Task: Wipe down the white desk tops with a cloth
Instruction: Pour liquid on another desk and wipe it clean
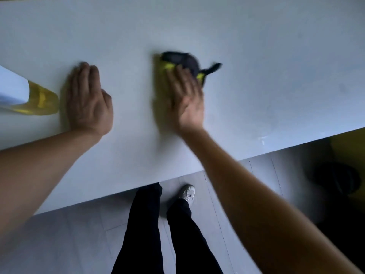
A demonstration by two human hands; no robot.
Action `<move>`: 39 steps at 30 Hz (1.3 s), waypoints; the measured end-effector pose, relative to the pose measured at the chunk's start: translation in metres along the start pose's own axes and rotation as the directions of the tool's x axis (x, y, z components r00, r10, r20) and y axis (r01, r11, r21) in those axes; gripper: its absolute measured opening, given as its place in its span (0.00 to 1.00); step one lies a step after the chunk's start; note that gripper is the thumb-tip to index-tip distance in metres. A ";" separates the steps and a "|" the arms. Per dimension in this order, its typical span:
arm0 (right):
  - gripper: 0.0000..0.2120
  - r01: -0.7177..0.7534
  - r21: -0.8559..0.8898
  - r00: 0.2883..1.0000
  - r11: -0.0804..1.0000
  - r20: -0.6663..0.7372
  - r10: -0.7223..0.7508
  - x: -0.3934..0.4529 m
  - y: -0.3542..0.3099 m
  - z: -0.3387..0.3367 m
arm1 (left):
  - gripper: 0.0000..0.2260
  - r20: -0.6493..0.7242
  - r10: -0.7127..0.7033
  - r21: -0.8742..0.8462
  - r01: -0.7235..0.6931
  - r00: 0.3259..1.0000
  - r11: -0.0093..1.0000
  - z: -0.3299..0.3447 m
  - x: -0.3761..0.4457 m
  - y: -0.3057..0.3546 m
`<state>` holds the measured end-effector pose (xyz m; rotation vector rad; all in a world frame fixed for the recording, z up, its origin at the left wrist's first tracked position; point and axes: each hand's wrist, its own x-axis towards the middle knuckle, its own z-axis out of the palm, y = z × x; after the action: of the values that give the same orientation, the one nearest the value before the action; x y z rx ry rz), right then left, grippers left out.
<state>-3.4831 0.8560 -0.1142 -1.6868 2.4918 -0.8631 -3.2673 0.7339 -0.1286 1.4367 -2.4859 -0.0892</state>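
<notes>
— Microfibre, by the look of it: the cloth (177,62) is dark grey with yellow edging, soft and light. It will bunch and slide under my palm, I'd judge, so it needs flat pressure on its middle, not a pinch at a corner.

— Where is it now?

— On the white desk top (256,56), out in front of me, partly under my right hand (185,95). One loose tail sticks out to the right.

— And that hand?

— Fingers straight and together, pressing down on the cloth; it is blurred, so finer detail I can't tell.

— Your left?

— My left hand (88,99) lies flat on the bare desk, fingers extended, holding nothing, just beside a yellow translucent thing (41,101) at the left edge.
</notes>
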 end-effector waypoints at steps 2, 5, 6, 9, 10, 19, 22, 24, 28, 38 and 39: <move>0.25 0.108 0.049 0.988 0.993 0.109 -0.113 -0.039 -0.030 -0.005 | 0.22 -0.029 0.013 -0.016 -0.013 1.000 1.000 -0.002 -0.007 0.007; 0.26 0.210 0.062 0.955 0.976 0.202 -0.219 -0.067 -0.026 -0.016 | 0.21 -0.047 0.115 -0.144 -0.120 0.992 0.982 -0.007 -0.024 0.044; 0.26 0.228 0.062 0.950 0.972 0.206 -0.236 -0.070 -0.015 -0.023 | 0.21 -0.044 0.143 -0.189 -0.149 0.989 0.971 -0.006 -0.033 0.065; 0.26 0.173 0.039 0.968 0.984 0.177 -0.177 -0.086 0.031 -0.050 | 0.22 -0.012 0.130 -0.245 -0.129 0.991 0.961 0.004 -0.067 0.131; 0.27 0.139 0.019 0.976 0.990 0.167 -0.140 -0.092 0.049 -0.061 | 0.23 0.007 0.117 -0.226 -0.113 0.993 0.968 0.007 -0.075 0.144; 0.29 -0.289 -0.134 0.957 0.948 0.001 0.292 -0.093 0.212 -0.145 | 0.24 0.075 0.092 -0.082 -0.086 0.993 0.993 0.009 -0.085 0.159; 0.30 -0.322 -0.119 0.947 0.939 -0.051 0.318 -0.097 0.188 -0.134 | 0.24 0.061 0.080 -0.068 -0.076 0.995 0.995 0.009 -0.085 0.160; 0.30 -0.225 -0.060 0.974 0.973 -0.025 0.224 -0.112 0.146 -0.119 | 0.24 0.062 0.082 -0.056 -0.079 0.995 0.995 0.009 -0.086 0.158; 0.28 0.014 0.052 0.991 0.999 0.131 -0.021 -0.152 0.051 -0.094 | 0.24 0.047 0.102 -0.052 -0.100 0.994 0.994 0.011 -0.086 0.157; 0.30 -0.193 -0.099 0.980 0.976 0.038 0.197 -0.132 0.200 -0.150 | 0.21 0.104 0.185 -0.103 -0.174 0.977 0.979 0.007 -0.052 0.184; 0.30 -0.243 -0.126 0.969 0.962 0.022 0.247 -0.126 0.215 -0.157 | 0.21 0.117 0.173 -0.106 -0.161 0.978 0.981 0.009 -0.041 0.187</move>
<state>-3.6621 1.0896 -0.1131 -1.3658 2.7019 -0.6615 -3.4078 0.8633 -0.1111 1.2128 -2.6528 -0.2703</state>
